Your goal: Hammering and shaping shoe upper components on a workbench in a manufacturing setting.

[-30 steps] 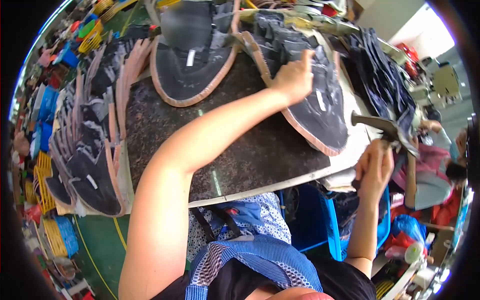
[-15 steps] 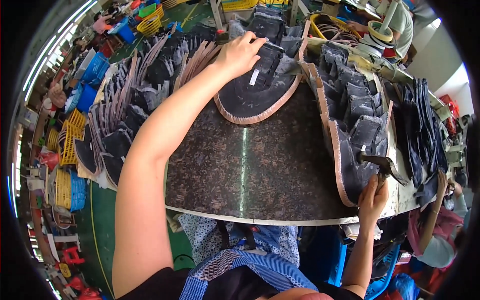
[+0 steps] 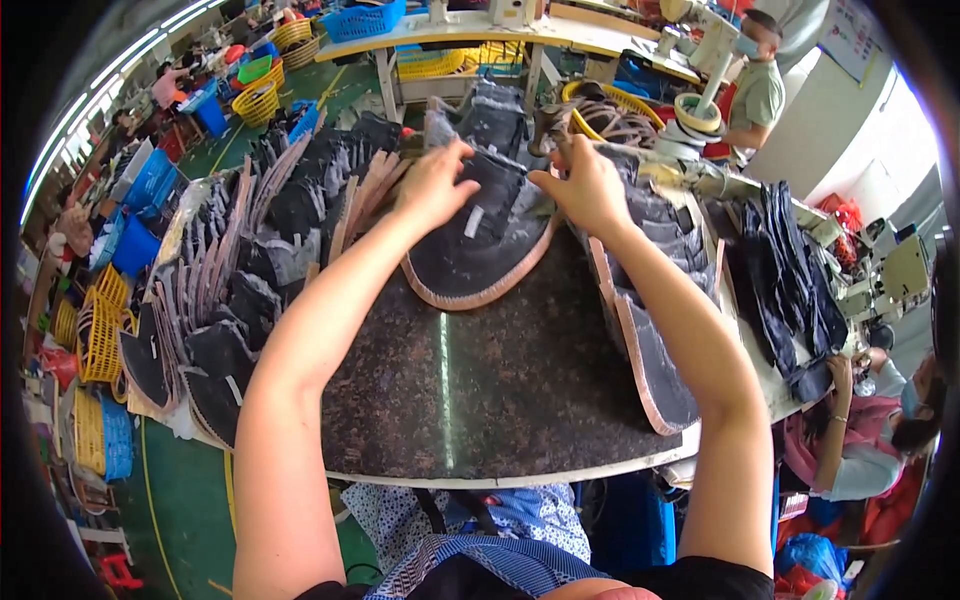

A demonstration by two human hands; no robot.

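Note:
A dark shoe upper with a pinkish stitched edge and a small white tag lies at the middle of the dark worktop. My left hand rests on its left side, fingers and thumb apart, holding nothing that I can see. At the upper's right side, my right hand grips a hammer. The metal head shows beyond the fingers; the handle is mostly hidden. To the right, a row of overlapping shoe uppers runs partly beneath my right forearm. More uppers stand stacked at the left.
Dark folded fabric pieces hang along the right side. Beyond the worktop is a yellow basket of strips. One co-worker is at the far right, another at the near right. Baskets line the left.
My right hand has carried the hammer from the right-hand row to the middle upper. My left hand has opened its fingers over that upper. The view has shifted, with more of the far side showing.

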